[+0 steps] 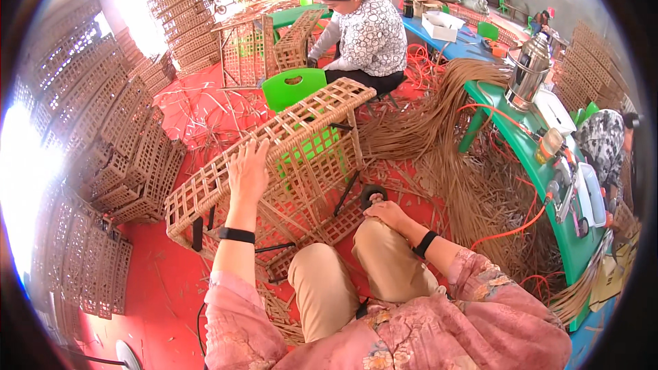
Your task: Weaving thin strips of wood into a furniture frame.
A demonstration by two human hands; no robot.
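Note:
A long woven basket [226, 177] of brown cane, with dark metal bars, stands tilted before my knees. My left hand [248, 170] lies over its upper lattice side, fingers spread on the strips and gripping it; the thumb is hard to make out. My right hand [392, 215] rests on my right knee, away from the basket, with fingers loosely extended. Just beyond those fingers is a dark round thing [373, 194], too unclear to name. Another latticed panel forms the basket's lower part on the red floor.
Stacked woven baskets [137, 164] fill the left. A green chair [293, 89] stands behind the basket, near a seated person [370, 34] working. Loose cane strips [445, 130] spread toward a green table [528, 157] bearing a metal flask [528, 72], a jar and an orange hose.

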